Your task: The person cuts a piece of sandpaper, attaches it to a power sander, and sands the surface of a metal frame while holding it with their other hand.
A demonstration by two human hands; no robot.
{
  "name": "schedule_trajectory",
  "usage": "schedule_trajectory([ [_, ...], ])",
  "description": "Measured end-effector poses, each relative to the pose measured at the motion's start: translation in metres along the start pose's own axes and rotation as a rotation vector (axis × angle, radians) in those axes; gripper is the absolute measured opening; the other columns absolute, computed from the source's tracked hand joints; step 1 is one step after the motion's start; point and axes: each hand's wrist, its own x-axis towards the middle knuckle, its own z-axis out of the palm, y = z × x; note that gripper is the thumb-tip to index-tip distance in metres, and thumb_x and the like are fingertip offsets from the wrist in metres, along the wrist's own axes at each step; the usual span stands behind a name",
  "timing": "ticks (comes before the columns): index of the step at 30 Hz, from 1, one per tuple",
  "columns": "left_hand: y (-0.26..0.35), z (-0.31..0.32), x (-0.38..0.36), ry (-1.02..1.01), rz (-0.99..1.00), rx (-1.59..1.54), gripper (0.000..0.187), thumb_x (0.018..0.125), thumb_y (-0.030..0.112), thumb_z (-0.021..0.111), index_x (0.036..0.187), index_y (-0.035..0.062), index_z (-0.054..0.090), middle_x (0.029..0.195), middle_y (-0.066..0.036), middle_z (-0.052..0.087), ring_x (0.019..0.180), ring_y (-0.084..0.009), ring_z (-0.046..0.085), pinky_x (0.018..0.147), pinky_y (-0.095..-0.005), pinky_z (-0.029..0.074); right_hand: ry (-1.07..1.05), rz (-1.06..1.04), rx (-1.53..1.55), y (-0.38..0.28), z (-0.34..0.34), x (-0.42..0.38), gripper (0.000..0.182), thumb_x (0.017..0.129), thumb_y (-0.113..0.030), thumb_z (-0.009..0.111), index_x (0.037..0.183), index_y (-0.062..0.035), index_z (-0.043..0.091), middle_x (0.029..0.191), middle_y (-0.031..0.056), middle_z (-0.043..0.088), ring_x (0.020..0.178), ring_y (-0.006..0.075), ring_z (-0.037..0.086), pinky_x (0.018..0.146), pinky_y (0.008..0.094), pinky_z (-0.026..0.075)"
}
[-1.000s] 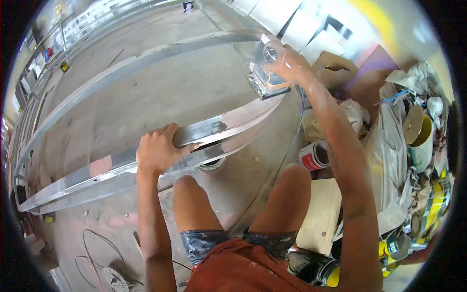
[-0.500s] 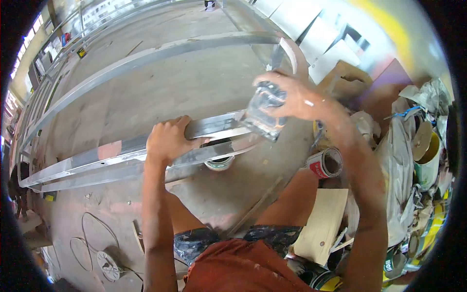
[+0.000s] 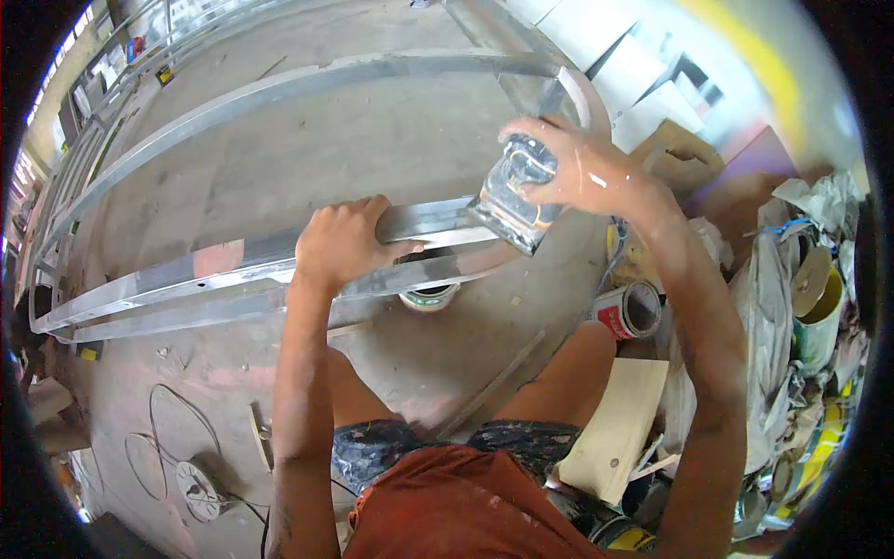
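My right hand (image 3: 573, 168) is wrapped round an electric sander (image 3: 521, 191), black and smeared with pale dust. The sander's flat base rests at the right end of a grey metal frame (image 3: 424, 221), where the bar meets a curved piece. Further left, my left hand (image 3: 343, 244) grips the same bar, its fingers over the top and the thumb along the near side. Beneath the bar, partly hidden by it, stands an open paint can (image 3: 430, 298).
A red-labelled can (image 3: 629, 310) lies on its side by my right knee, near a wooden board (image 3: 615, 429). Crumpled plastic sheeting (image 3: 759, 326) and several cans crowd the right. A cable reel (image 3: 199, 490) with loose cord sits on the floor at lower left.
The view has shifted slightly. The sander and my right hand have tilted a little at the bar's end. My left hand keeps its hold on the bar.
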Motion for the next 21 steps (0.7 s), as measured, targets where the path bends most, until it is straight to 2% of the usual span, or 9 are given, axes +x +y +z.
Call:
schedule_trajectory([
  [4, -0.004, 0.003, -0.001, 0.016, 0.005, 0.0, 0.076, 0.076, 0.074, 0.073, 0.104, 0.0038, 0.071, 0.078, -0.021, 0.072, 0.078, -0.0418, 0.072, 0.073, -0.0495, 0.057, -0.01, 0.065, -0.045, -0.004, 0.0, 0.011, 0.063, 0.082, -0.019, 0.076, 0.14, -0.0138, 0.054, 0.133, 0.0178, 0.059, 0.12, 0.0353, 0.061, 0.1, 0.0416, 0.049],
  [9, -0.004, -0.002, 0.0, -0.004, 0.0, -0.016, 0.077, 0.075, 0.075, 0.073, 0.104, 0.0038, 0.071, 0.08, -0.021, 0.072, 0.078, -0.0422, 0.072, 0.074, -0.0496, 0.057, -0.048, -0.021, -0.081, -0.007, -0.002, 0.003, 0.061, 0.083, -0.019, 0.076, 0.14, -0.0141, 0.053, 0.134, 0.0142, 0.058, 0.119, 0.034, 0.061, 0.099, 0.0413, 0.049],
  [11, -0.002, -0.004, 0.0, -0.031, -0.017, -0.004, 0.074, 0.076, 0.072, 0.074, 0.107, 0.0048, 0.072, 0.085, -0.02, 0.074, 0.083, -0.0409, 0.073, 0.077, -0.0496, 0.058, -0.053, -0.013, -0.066, 0.003, -0.008, 0.0, 0.061, 0.083, -0.019, 0.076, 0.14, -0.0143, 0.053, 0.134, 0.0133, 0.058, 0.118, 0.0334, 0.061, 0.099, 0.041, 0.05],
  [16, -0.002, -0.003, 0.001, -0.055, -0.03, -0.001, 0.076, 0.076, 0.073, 0.074, 0.107, 0.0043, 0.072, 0.083, -0.02, 0.073, 0.082, -0.0413, 0.073, 0.077, -0.0492, 0.058, -0.086, 0.006, -0.12, 0.005, -0.017, 0.002, 0.06, 0.083, -0.017, 0.076, 0.139, -0.0152, 0.055, 0.133, 0.0104, 0.058, 0.116, 0.0322, 0.062, 0.099, 0.0397, 0.05],
  [18, -0.004, -0.002, 0.0, -0.028, -0.017, -0.022, 0.078, 0.075, 0.075, 0.073, 0.107, 0.0036, 0.072, 0.08, -0.021, 0.072, 0.081, -0.042, 0.073, 0.075, -0.0489, 0.057, -0.129, -0.037, -0.173, 0.0, -0.021, -0.002, 0.061, 0.081, -0.024, 0.076, 0.139, -0.0198, 0.057, 0.123, 0.0149, 0.063, 0.109, 0.0377, 0.066, 0.099, 0.0434, 0.049],
  [21, 0.0, -0.002, 0.001, -0.007, -0.032, -0.015, 0.079, 0.074, 0.075, 0.073, 0.107, 0.0036, 0.072, 0.081, -0.021, 0.073, 0.082, -0.0416, 0.073, 0.077, -0.0488, 0.058, -0.047, -0.128, -0.176, 0.011, -0.019, -0.011, 0.059, 0.081, -0.024, 0.076, 0.137, -0.0206, 0.058, 0.122, 0.0139, 0.064, 0.108, 0.0366, 0.066, 0.098, 0.0417, 0.05],
])
